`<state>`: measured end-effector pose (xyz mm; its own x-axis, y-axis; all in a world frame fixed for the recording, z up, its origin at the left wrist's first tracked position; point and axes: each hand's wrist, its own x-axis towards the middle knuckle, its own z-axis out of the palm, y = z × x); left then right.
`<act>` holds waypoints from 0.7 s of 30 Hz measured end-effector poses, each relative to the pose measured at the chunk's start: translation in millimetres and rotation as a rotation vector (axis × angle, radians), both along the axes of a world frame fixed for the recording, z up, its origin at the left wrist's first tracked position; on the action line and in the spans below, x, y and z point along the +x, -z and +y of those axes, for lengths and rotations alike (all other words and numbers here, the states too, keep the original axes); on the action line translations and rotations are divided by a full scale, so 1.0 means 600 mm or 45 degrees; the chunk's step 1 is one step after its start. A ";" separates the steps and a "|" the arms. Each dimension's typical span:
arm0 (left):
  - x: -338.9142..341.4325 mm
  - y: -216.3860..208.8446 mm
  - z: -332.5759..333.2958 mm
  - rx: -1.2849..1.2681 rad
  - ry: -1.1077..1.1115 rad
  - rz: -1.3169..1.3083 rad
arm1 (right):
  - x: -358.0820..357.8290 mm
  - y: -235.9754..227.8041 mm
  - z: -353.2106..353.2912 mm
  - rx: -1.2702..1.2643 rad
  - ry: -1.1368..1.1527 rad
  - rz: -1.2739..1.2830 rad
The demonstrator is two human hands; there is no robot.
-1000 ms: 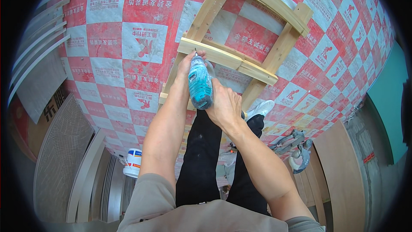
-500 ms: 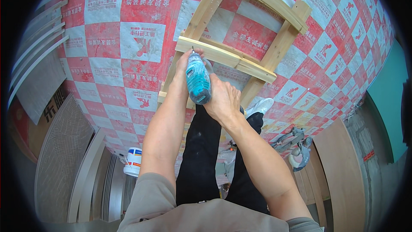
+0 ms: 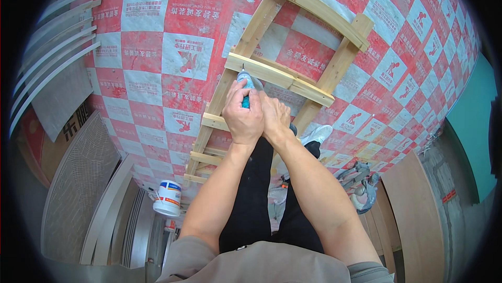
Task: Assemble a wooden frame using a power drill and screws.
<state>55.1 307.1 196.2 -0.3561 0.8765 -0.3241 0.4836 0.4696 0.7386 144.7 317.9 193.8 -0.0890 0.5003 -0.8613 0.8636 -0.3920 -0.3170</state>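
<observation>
Head view: a teal drill [image 3: 250, 81] is held just above centre, its nose pointed towards 12 o'clock. Its body is enclosed by the left hand [image 3: 244, 115], fingers curled round it; its lower part is gripped by the right hand [image 3: 276, 115], pressed against the left (finger closure there is partly hidden). The bit is positioned over the left end of a wooden slat [image 3: 280, 77]; contact cannot be told. The slat is laid across a ladder-like wooden frame [image 3: 337, 66], which is spread from 1 to 8 o'clock over red-and-white checkered sheeting [image 3: 141, 53]. A white bucket [image 3: 167, 197] is seen at 8 o'clock.
</observation>
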 end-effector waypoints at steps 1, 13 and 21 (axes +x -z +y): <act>0.000 0.003 0.002 0.043 -0.030 0.001 | 0.000 0.000 0.005 -0.006 -0.031 -0.006; 0.008 0.042 0.001 0.090 -0.055 0.051 | 0.007 0.017 0.036 -0.054 -0.123 -0.027; 0.001 0.064 0.000 0.074 -0.099 0.011 | 0.000 0.029 0.042 -0.109 -0.175 -0.064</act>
<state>55.7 307.2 157.5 -0.4264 0.8634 -0.2698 0.4540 0.4622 0.7617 144.5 343.0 176.4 -0.1076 0.4108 -0.9054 0.9249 -0.2926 -0.2427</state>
